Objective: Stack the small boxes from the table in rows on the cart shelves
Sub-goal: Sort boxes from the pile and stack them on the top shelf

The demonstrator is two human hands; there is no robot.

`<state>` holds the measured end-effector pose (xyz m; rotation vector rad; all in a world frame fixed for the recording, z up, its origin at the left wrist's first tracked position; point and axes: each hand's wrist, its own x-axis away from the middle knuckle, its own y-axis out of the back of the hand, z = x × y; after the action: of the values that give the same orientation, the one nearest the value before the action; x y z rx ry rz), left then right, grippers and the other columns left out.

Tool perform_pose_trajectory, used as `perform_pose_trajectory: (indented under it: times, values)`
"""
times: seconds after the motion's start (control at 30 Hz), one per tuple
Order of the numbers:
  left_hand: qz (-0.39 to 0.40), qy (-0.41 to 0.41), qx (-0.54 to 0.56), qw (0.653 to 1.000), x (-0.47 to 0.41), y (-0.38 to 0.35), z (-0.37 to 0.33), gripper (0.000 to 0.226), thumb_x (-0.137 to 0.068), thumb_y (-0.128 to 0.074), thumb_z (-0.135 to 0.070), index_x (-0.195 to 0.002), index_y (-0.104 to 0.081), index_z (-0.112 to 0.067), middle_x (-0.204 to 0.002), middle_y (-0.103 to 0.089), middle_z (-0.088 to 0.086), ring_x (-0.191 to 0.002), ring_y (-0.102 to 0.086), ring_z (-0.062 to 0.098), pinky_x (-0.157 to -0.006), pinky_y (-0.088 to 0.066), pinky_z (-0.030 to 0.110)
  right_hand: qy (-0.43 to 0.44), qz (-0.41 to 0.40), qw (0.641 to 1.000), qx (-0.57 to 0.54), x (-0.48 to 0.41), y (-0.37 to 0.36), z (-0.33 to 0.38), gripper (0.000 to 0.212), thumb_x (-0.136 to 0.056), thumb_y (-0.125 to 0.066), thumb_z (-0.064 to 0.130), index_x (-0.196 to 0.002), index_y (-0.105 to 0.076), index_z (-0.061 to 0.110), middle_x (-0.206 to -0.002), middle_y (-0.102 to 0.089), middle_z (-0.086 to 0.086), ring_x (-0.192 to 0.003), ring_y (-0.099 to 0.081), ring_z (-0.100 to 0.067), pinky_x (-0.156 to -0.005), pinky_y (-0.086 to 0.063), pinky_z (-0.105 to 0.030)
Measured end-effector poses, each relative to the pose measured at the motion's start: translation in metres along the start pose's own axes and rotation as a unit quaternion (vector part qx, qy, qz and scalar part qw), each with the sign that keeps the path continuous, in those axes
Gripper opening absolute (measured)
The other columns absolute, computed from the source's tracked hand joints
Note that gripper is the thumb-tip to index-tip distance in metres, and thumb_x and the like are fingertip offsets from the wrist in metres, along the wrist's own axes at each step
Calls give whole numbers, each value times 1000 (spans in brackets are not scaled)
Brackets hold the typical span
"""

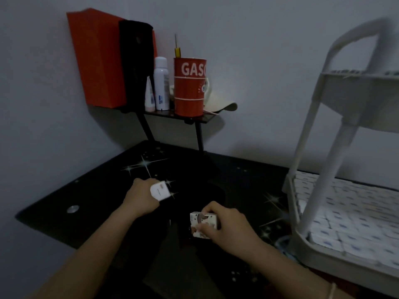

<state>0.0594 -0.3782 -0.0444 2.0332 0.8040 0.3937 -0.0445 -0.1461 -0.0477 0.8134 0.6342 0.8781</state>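
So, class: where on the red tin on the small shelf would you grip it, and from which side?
Grip the red tin round its middle, probably from the front: it stands upright and round, a white spray bottle crowds its left, a screwdriver sticks out of its top, and its front is free.

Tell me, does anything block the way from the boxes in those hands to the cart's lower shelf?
Only the cart's own white posts, rising at the shelf's near corner between the right hand, gripping boxes, and the lower shelf. The gaps between them look open. The dim table between shows nothing else.
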Motion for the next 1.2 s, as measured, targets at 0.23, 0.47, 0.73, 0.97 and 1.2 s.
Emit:
perform_pose_trajectory:
  times: [0.23, 0.47, 0.73, 0.97, 1.2]
  values:
    - [-8, -259, 116, 959, 75, 25, -125, 59, -72, -78, -12, -116, -52, -42, -107, -59, -22, -92, -57, -9, -72, -50, 12, 53, -129, 985, 101, 70, 110, 12, 45, -81, -67, 50, -117, -43, 41, -88, -54, 26, -76, -52, 11, -61, -38, -10]
    - [-29, -431, 254, 865, 155, 50, -288, 46, -67, -72, -57, -108, -62, -41, -97, -65, -25, -81, -63, -6, -64, -53, 15, 71, -300, 950, 41, 175, 247, 24, 44, -65, -63, 61, -101, -51, 40, -78, -71, 13, -57, -66, 0, -50, -53, -21]
    - [-147, -542, 178, 808, 176, 51, -448, 51, -78, -58, -68, -118, -52, -38, -96, -64, -18, -81, -61, 1, -64, -48, 22, 44, -436, 857, 272, 253, 352, 18, 35, -82, -52, 56, -105, -56, 30, -72, -61, 19, -67, -65, -2, -52, -51, -21]
    - [-115, -528, 79, 838, 142, 16, -565, 62, -94, -37, -59, -142, -28, -22, -124, -58, 7, -87, -56, 20, -73, -44, 33, -152, -456, 772, 417, 270, 449, -15, 30, -91, -44, 48, -105, -58, 26, -92, -72, -2, -75, -61, -23, -53, -43, -28]
    - [-56, -550, -158, 818, 120, -9, -624, 29, -80, -63, -30, -104, -51, -17, -91, -56, -4, -80, -53, 17, -61, -38, 28, -220, -429, 789, 382, 252, 497, -47, 36, -90, -56, 51, -114, -51, 25, -99, -67, 0, -88, -60, -21, -59, -41, -31]
